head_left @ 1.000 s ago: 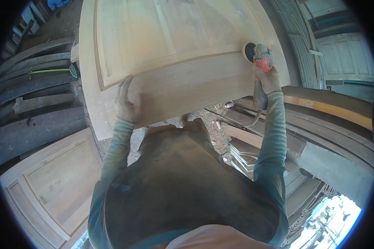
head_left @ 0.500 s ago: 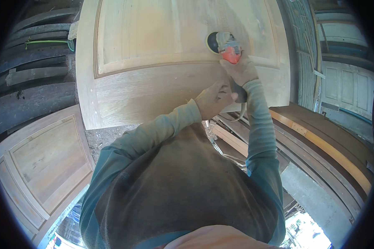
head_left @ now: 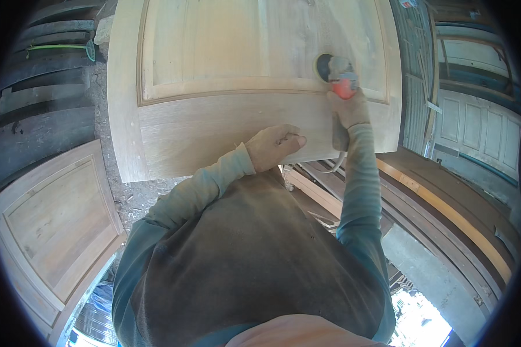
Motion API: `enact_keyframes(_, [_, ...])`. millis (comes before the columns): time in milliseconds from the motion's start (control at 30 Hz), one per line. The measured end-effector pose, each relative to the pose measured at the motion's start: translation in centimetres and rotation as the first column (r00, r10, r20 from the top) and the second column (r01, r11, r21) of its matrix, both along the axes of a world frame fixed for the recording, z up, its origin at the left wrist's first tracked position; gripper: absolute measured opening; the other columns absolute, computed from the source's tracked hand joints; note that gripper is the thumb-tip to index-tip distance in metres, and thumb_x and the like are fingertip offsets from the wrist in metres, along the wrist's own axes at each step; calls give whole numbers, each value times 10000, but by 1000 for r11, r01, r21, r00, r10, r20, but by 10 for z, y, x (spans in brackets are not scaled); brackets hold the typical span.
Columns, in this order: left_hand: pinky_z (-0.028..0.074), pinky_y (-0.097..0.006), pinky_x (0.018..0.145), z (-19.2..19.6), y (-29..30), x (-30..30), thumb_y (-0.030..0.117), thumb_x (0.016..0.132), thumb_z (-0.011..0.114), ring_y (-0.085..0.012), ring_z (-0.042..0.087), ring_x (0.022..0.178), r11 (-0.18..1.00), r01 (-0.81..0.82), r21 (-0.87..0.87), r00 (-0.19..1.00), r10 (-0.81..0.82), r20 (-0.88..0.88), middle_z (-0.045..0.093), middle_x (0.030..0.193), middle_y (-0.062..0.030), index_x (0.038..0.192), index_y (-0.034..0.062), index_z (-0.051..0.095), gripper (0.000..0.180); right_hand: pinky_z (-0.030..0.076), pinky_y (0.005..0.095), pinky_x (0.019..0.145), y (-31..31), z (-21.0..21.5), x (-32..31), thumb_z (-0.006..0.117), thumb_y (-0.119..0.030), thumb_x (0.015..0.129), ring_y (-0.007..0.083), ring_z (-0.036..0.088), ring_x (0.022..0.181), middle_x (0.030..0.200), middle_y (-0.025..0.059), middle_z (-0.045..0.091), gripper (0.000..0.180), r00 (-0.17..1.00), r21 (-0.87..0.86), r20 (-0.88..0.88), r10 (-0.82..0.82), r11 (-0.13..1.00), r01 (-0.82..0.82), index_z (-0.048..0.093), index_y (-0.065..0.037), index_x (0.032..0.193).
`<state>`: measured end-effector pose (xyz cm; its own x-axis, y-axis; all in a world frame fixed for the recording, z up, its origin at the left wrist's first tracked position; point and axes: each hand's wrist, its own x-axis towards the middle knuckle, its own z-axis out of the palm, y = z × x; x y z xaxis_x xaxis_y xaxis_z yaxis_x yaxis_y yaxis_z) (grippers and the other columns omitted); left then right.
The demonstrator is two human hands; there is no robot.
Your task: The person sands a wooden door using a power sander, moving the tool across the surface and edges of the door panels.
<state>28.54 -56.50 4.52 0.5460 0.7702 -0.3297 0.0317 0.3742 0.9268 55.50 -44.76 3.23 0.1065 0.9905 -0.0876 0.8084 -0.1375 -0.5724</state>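
Observation:
A pale wooden panelled door [head_left: 208, 124] lies in front of me. My right hand [head_left: 352, 110] is closed round an angle grinder [head_left: 345, 88] with a red and grey head, slightly blurred. Its round dark disc [head_left: 323, 67] with a yellowish rim is over the door's recessed panel, near the lower moulding. The grinder's dark rear body runs back under my wrist, and a pale cord [head_left: 337, 164] hangs from it. My left hand [head_left: 274, 148] rests by the door's near edge, fingers curled in and pressed together, with nothing visible in them.
Another panelled door [head_left: 61, 222] leans at the left. Dark curved boards [head_left: 52, 124] and a green-handled net-like thing [head_left: 58, 47] are beyond it. Long planks [head_left: 446, 202] are stacked at the right, near a whitish panelled door [head_left: 474, 127]. Debris covers the ground at left.
My right hand has moved the grinder to the right and slightly nearer across the panel. My left hand has drawn away from the grinder to the left, its fingers curling in.

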Motion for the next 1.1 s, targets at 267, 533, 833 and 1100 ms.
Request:
enact_keyframes(267, [505, -375, 969, -36, -5, 6, 453, 975, 621, -274, 659, 1071, 998, -56, -19, 998, 56, 12, 689, 1136, -216, 1248, -61, 619, 582, 564, 399, 753, -4, -27, 16, 816, -367, 735, 289, 722, 854, 960, 174, 730, 603, 981, 6, 182, 58, 998, -60, 649, 39, 1149])
enact_keyframes(533, [502, -389, 986, -42, -18, -12, 491, 969, 618, -291, 645, 1115, 995, -94, 25, 996, 94, 13, 666, 1181, -217, 1289, -74, 572, 651, 552, 357, 741, 20, -5, -2, 824, -361, 766, 188, 688, 842, 960, 99, 717, 517, 999, -162, 41, -28, 986, 34, 680, -2, 1110])
enact_keyframes(833, [473, -362, 1056, -24, 3, 8, 433, 955, 664, -250, 545, 1278, 754, -609, -247, 686, 657, 313, 522, 1398, -197, 1438, -100, 339, 789, 553, 454, 792, -24, 12, -186, 801, -407, 724, 410, 706, 926, 1018, 277, 698, 670, 924, -93, -137, 358, 924, -372, 578, 85, 1120])
enact_keyframes(1100, [477, -336, 1035, -26, 48, 77, 291, 986, 649, -176, 592, 1213, 820, -395, -414, 579, 572, 581, 597, 1328, -89, 1446, 25, 459, 564, 537, 442, 818, -5, 0, -82, 805, -423, 773, 434, 683, 973, 1006, 285, 683, 645, 922, -63, 125, 367, 930, -362, 569, 63, 1125])
